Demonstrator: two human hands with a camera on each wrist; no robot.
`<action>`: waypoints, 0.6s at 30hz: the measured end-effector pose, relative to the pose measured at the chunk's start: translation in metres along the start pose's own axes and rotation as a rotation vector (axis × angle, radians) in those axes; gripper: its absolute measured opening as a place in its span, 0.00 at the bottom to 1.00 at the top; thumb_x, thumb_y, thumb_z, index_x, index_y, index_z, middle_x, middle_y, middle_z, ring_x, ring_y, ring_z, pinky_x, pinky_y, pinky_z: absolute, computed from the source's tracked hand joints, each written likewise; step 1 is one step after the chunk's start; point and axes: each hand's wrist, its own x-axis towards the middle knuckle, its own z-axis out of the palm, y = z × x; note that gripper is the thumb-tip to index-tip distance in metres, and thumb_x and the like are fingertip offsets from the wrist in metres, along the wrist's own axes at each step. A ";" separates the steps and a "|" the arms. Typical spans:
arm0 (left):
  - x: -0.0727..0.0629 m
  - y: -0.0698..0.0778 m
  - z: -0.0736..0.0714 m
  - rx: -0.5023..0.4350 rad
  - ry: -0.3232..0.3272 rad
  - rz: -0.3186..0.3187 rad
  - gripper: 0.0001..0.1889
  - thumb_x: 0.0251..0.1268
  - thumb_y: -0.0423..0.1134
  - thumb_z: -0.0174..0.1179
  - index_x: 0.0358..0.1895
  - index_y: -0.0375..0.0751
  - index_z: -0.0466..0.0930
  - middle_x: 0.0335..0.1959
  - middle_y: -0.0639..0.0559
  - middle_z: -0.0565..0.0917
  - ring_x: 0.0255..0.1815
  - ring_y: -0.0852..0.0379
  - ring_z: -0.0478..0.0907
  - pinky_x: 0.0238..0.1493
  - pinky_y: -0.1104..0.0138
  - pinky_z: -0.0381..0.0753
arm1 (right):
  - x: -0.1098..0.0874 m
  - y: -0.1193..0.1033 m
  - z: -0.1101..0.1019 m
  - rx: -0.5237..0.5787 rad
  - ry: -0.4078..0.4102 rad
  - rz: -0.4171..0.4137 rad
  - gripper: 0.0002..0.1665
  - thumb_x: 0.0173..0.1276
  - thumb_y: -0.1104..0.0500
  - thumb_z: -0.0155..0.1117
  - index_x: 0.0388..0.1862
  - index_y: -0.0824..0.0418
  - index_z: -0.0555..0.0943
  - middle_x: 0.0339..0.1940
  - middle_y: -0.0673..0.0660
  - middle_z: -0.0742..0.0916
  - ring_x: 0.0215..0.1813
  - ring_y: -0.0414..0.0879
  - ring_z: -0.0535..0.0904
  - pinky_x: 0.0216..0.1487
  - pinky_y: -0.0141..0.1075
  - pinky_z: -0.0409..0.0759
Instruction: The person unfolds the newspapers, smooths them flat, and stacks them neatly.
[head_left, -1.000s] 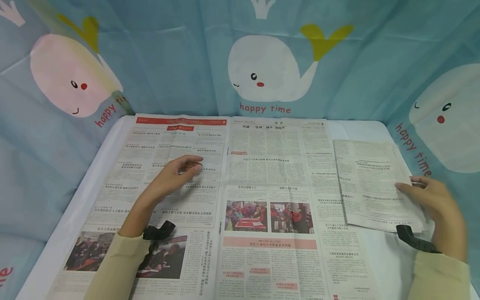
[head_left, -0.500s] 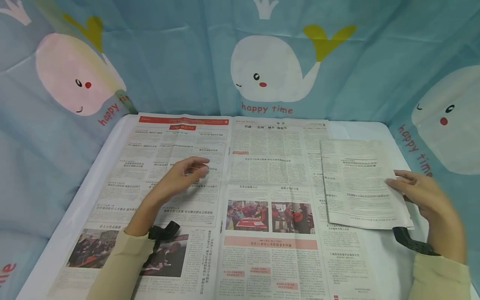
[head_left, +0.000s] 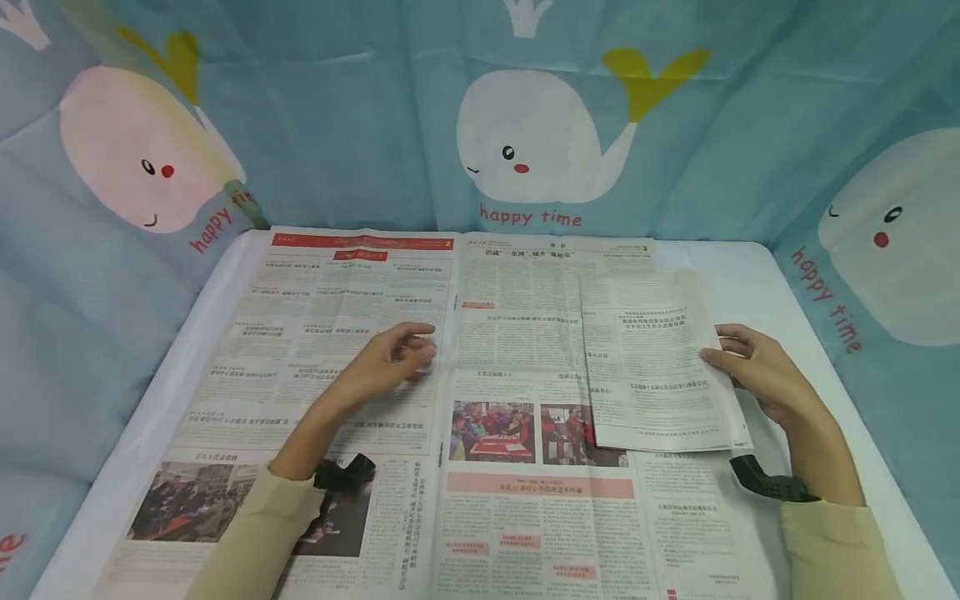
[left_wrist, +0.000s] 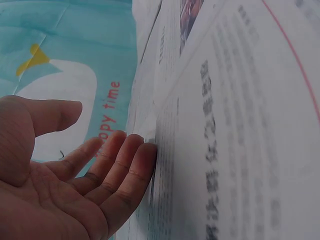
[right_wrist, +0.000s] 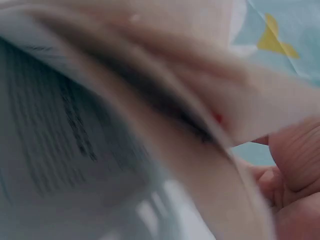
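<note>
A folded newspaper point(head_left: 652, 375) overlaps the right part of a spread-out newspaper point(head_left: 517, 342) in the head view. My right hand point(head_left: 765, 371) pinches its right edge, thumb on top and fingers behind. The right wrist view shows the folded layers point(right_wrist: 200, 150) bulging apart, blurred, beside the hand. My left hand point(head_left: 393, 358) is over the left page of the spread newspaper, holding nothing. In the left wrist view its fingers are relaxed and slightly bent, with fingertips point(left_wrist: 145, 150) right at the page.
The spread newspaper covers most of a white table point(head_left: 720, 258). A blue curtain point(head_left: 360, 125) with whale prints rises behind it and along both sides. Each wrist wears a black camera mount point(head_left: 768, 483).
My right hand has moved left with the folded newspaper, from the right side of the table onto the spread newspaper. My left hand has shifted slightly right.
</note>
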 end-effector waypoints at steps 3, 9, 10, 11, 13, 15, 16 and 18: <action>-0.001 0.002 0.004 0.005 -0.004 -0.004 0.28 0.82 0.43 0.60 0.77 0.37 0.69 0.62 0.35 0.81 0.57 0.42 0.87 0.54 0.55 0.89 | 0.004 -0.007 0.015 0.077 -0.022 -0.022 0.43 0.82 0.50 0.62 0.82 0.72 0.57 0.48 0.38 0.83 0.41 0.32 0.87 0.40 0.34 0.88; 0.003 0.011 0.014 0.012 -0.034 0.011 0.28 0.82 0.46 0.59 0.78 0.39 0.69 0.64 0.38 0.81 0.61 0.42 0.85 0.54 0.55 0.89 | 0.005 -0.019 0.037 0.177 -0.031 -0.034 0.42 0.81 0.53 0.64 0.81 0.71 0.58 0.42 0.33 0.84 0.41 0.33 0.88 0.40 0.34 0.89; 0.004 0.013 0.017 0.014 -0.040 0.014 0.28 0.82 0.47 0.59 0.78 0.40 0.69 0.64 0.38 0.81 0.62 0.42 0.85 0.54 0.55 0.89 | 0.004 -0.021 0.040 0.184 -0.028 -0.036 0.42 0.81 0.53 0.64 0.81 0.71 0.58 0.43 0.34 0.84 0.41 0.33 0.88 0.40 0.33 0.89; 0.006 0.014 0.019 0.018 -0.043 0.022 0.29 0.82 0.47 0.59 0.78 0.40 0.69 0.64 0.39 0.81 0.63 0.42 0.84 0.54 0.56 0.89 | 0.004 -0.024 0.043 0.191 -0.023 -0.038 0.42 0.81 0.53 0.64 0.81 0.71 0.58 0.43 0.34 0.84 0.41 0.33 0.88 0.40 0.33 0.89; 0.008 0.019 0.024 0.005 -0.038 0.029 0.29 0.82 0.47 0.59 0.78 0.41 0.69 0.65 0.40 0.81 0.63 0.43 0.84 0.54 0.56 0.89 | 0.003 -0.031 0.048 0.203 -0.019 -0.045 0.41 0.81 0.53 0.64 0.81 0.70 0.59 0.43 0.35 0.84 0.41 0.33 0.88 0.40 0.33 0.88; 0.010 0.024 0.031 -0.020 -0.026 0.041 0.29 0.81 0.46 0.59 0.79 0.42 0.68 0.65 0.40 0.81 0.63 0.43 0.83 0.53 0.55 0.89 | 0.003 -0.037 0.055 0.212 -0.014 -0.051 0.41 0.80 0.52 0.64 0.81 0.69 0.60 0.44 0.36 0.85 0.40 0.34 0.89 0.40 0.34 0.89; 0.011 0.027 0.034 -0.036 -0.023 0.052 0.29 0.81 0.45 0.59 0.79 0.42 0.67 0.66 0.40 0.81 0.63 0.43 0.83 0.53 0.55 0.89 | 0.003 -0.040 0.058 0.216 -0.013 -0.053 0.40 0.80 0.52 0.64 0.80 0.69 0.61 0.44 0.37 0.85 0.40 0.34 0.89 0.39 0.35 0.89; 0.012 0.033 0.043 -0.060 -0.025 0.071 0.29 0.81 0.44 0.59 0.79 0.42 0.67 0.66 0.40 0.80 0.64 0.43 0.83 0.54 0.54 0.89 | 0.004 -0.043 0.066 0.218 -0.010 -0.055 0.39 0.80 0.52 0.64 0.80 0.68 0.62 0.45 0.41 0.86 0.39 0.35 0.89 0.38 0.35 0.89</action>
